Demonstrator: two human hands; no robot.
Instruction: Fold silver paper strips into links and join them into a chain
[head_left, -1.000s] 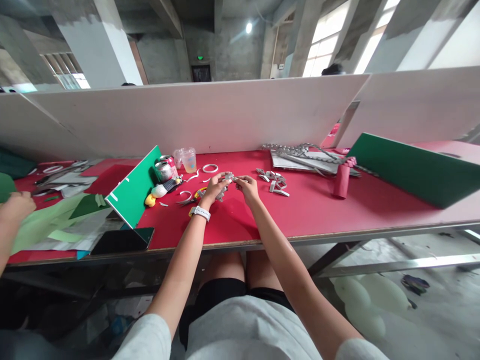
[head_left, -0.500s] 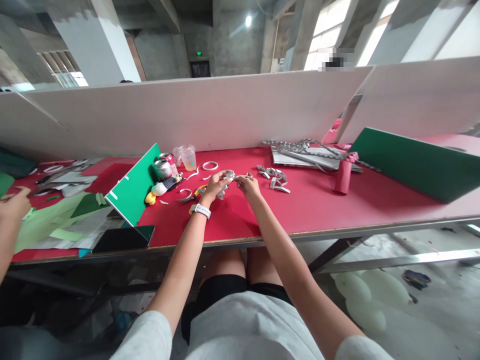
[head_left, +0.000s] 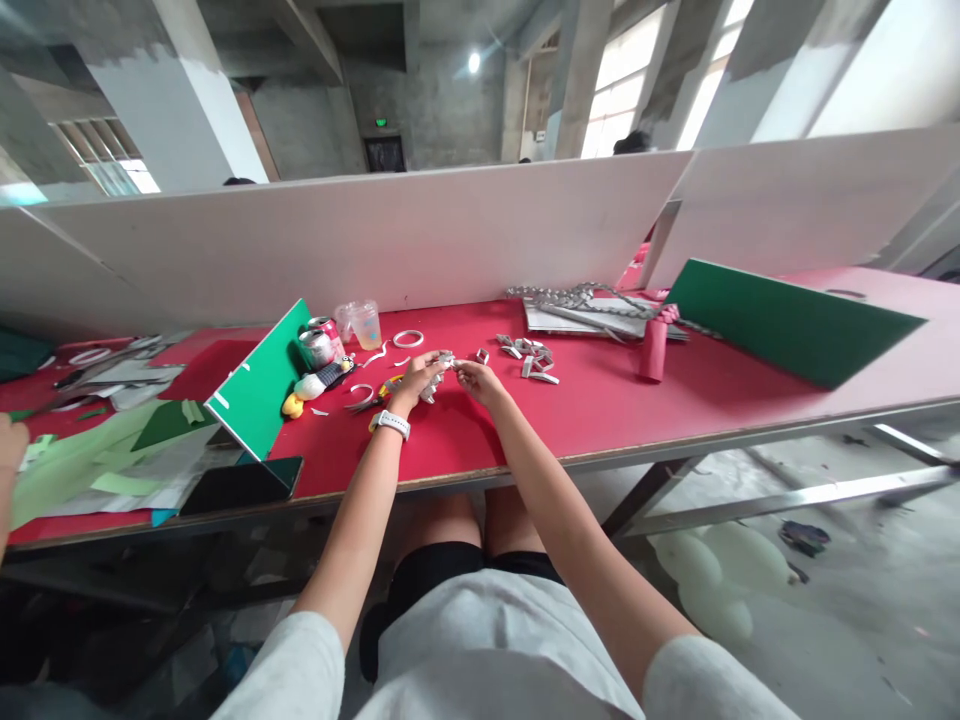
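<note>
Black phone (head_left: 240, 485) lay at red table's (head_left: 675, 400) near edge, left hand (head_left: 417, 376) and right hand (head_left: 474, 379) met mid-table — both pinched one small grey folded piece (head_left: 442, 362), loose grey pieces (head_left: 529, 355) just beyond, white partition (head_left: 360, 240) behind.

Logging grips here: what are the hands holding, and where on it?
Both hands, left hand and right hand, pinch a small grey folded piece between them, one at each end.
</note>
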